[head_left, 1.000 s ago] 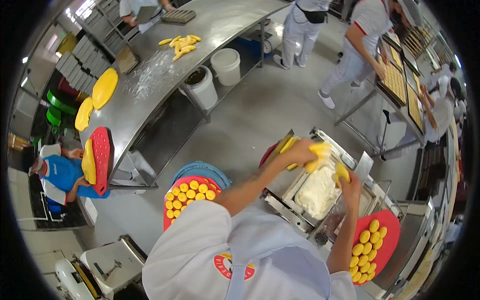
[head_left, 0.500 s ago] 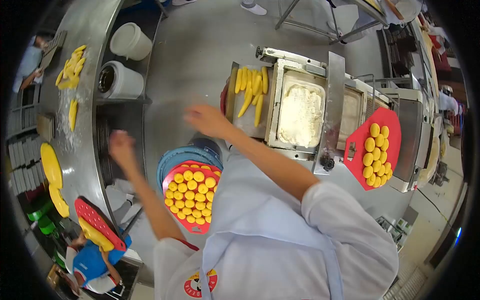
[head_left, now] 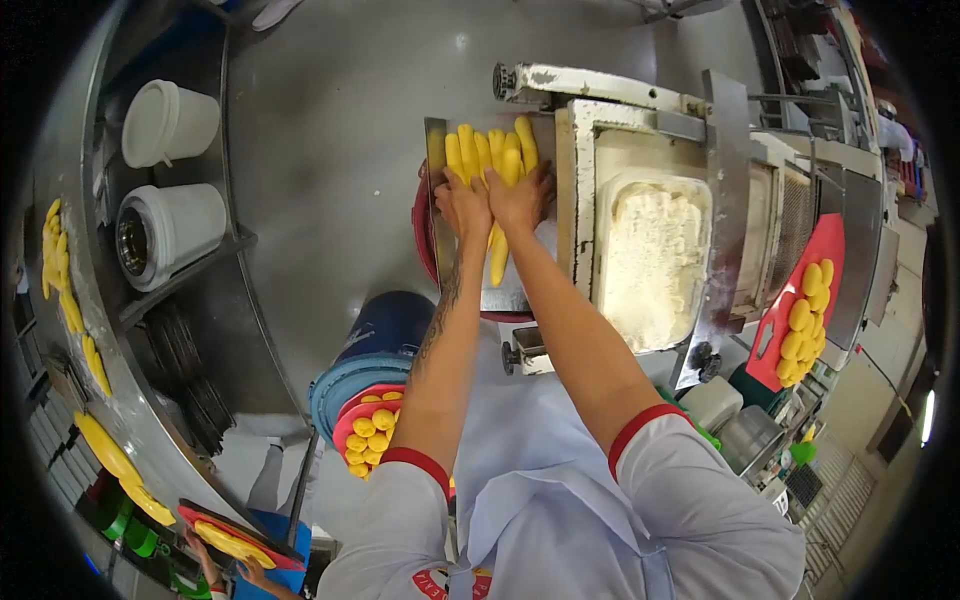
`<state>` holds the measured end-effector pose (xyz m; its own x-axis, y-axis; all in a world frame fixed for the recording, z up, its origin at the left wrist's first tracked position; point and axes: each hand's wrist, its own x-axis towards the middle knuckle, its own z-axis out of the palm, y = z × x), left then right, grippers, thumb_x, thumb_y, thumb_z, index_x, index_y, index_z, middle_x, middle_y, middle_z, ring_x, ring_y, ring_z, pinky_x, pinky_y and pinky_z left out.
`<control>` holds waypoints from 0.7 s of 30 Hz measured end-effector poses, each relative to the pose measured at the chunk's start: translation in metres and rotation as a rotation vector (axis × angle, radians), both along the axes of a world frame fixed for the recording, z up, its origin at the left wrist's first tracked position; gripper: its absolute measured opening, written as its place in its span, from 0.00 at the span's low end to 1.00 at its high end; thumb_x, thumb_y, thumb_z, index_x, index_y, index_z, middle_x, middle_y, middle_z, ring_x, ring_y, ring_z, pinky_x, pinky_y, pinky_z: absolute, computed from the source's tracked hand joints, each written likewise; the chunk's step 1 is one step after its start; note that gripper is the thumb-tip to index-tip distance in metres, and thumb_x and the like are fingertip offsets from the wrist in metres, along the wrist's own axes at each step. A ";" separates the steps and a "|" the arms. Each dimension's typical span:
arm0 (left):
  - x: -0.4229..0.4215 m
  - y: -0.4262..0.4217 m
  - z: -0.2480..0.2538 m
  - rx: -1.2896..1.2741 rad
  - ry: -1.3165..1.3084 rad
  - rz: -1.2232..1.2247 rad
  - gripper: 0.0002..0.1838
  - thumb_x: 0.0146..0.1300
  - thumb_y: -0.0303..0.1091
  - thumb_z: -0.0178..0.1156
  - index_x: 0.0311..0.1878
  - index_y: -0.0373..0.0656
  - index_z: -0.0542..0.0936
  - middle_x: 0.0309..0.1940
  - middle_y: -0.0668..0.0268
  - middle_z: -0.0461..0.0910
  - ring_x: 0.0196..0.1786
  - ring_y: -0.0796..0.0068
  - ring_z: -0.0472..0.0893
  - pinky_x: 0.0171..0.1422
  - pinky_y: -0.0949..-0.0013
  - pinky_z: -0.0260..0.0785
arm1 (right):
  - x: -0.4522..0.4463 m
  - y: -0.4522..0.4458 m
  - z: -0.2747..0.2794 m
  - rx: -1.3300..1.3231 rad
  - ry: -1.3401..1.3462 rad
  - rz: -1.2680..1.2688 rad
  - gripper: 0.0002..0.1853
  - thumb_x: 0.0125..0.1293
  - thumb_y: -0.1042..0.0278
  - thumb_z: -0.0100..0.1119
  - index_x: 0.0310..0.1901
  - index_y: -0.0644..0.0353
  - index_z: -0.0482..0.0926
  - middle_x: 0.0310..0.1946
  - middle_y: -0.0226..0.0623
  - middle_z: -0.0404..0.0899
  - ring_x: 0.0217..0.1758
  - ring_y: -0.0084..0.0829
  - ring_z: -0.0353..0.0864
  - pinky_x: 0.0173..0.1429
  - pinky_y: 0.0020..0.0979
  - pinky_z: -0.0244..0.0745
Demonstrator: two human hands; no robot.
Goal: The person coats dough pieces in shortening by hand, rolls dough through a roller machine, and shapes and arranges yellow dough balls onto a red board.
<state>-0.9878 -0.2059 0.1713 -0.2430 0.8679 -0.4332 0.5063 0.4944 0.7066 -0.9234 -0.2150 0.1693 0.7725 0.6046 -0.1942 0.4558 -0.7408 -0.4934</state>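
Both hands are side by side over a metal tray point(head_left: 512, 295) left of the machine. My left hand point(head_left: 465, 208) is closed around the lower part of the yellow dough strips point(head_left: 483, 150). Touching it, my right hand point(head_left: 518, 203) is closed on the strips at the right side. The strips' upper ends stick out beyond the fingers, and one strip extends below, between the wrists. To the right, a white tub of flour point(head_left: 655, 260) sits in the machine frame.
A red board with yellow dough rounds point(head_left: 800, 320) lies at right. More rounds point(head_left: 370, 435) rest on a red board over a blue bin point(head_left: 335, 385). At left stand a steel table point(head_left: 110, 340), white buckets point(head_left: 175, 235) and yellow dough point(head_left: 105, 445). A co-worker's hands point(head_left: 215, 560) show at lower left.
Both hands have come from the left to the tray and closed on the strips, which are now more bunched together. The view has shifted, with the machine appearing closer.
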 end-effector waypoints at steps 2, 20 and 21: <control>-0.006 0.014 -0.002 -0.201 -0.251 0.048 0.30 0.64 0.48 0.57 0.56 0.26 0.73 0.61 0.37 0.71 0.66 0.41 0.70 0.68 0.51 0.63 | 0.014 0.002 0.001 -0.072 0.056 -0.029 0.54 0.51 0.45 0.74 0.71 0.71 0.58 0.71 0.62 0.62 0.75 0.57 0.61 0.77 0.45 0.57; -0.059 -0.024 -0.041 -0.077 -1.689 0.035 0.42 0.52 0.49 0.73 0.64 0.37 0.66 0.55 0.49 0.80 0.56 0.49 0.82 0.59 0.52 0.75 | -0.020 -0.048 0.128 0.359 0.704 0.227 0.34 0.58 0.58 0.75 0.61 0.67 0.70 0.51 0.42 0.80 0.51 0.31 0.81 0.55 0.33 0.77; -0.054 -0.023 -0.030 -0.096 -1.591 0.037 0.40 0.52 0.49 0.72 0.63 0.37 0.66 0.54 0.49 0.81 0.56 0.48 0.82 0.59 0.52 0.74 | -0.015 -0.053 0.143 0.407 0.798 0.212 0.35 0.59 0.58 0.75 0.62 0.67 0.70 0.52 0.42 0.79 0.53 0.31 0.80 0.56 0.33 0.76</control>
<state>-1.0413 -0.2288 0.1416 0.4710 0.8278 -0.3049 -0.6967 0.5610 0.4471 -0.9385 -0.2681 0.3125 0.3663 0.8568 -0.3630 -0.0255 -0.3807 -0.9243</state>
